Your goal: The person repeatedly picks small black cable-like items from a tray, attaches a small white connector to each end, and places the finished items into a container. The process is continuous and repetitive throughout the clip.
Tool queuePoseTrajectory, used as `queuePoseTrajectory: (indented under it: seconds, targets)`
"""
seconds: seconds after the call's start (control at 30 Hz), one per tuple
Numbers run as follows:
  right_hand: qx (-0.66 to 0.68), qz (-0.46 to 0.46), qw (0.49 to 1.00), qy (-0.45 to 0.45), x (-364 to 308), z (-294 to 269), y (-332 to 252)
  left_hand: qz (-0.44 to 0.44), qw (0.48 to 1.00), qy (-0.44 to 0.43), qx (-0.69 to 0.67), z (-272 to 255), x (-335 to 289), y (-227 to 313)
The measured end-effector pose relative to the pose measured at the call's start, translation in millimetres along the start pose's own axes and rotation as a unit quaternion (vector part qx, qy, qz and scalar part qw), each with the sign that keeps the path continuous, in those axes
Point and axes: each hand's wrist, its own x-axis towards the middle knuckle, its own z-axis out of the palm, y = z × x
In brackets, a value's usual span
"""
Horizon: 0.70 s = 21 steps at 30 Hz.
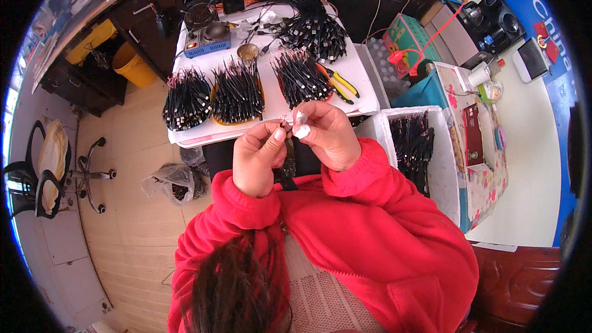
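Both my hands meet in front of my chest, just off the near edge of a white table (364, 95). My left hand (259, 154) is closed, with thumb and forefinger pinching the end of a thin black cable (285, 126) with fine reddish wires. Opposite it, my right hand (330, 137) is closed in a pinch, with white wrapping (301, 131) on its fingertips. Whatever lies between those fingers is too small to make out. Beyond my hands stand three bundles of black cables: a left one (186, 102), a middle one (237, 95) and a right one (302, 77).
A blue box with a round pot (209, 42), a small metal bowl (248, 52), yellow-handled pliers (343, 84) and a large cable heap (314, 34) occupy the table. At right stands a white foam box (444, 166) of cables. A plastic bag (169, 182) and swivel chair (92, 172) are left.
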Motion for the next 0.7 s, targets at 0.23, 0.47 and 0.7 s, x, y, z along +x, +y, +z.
queuePoseTrajectory:
  seconds: [0.23, 0.47, 0.7]
  targets:
    - [-0.269, -0.188, 0.944, -0.043, 7, -13, -17, -0.043, 0.999, 0.0, -0.026, -4, -2, 7]
    - [-0.524, -0.228, 0.819, -0.06, 6, -4, -37, -0.053, 0.998, -0.022, -0.033, -3, -1, 6]
    - [-0.274, -0.106, 0.956, -0.024, -2, -4, -6, -0.034, 0.999, -0.002, -0.032, -4, -1, 1]
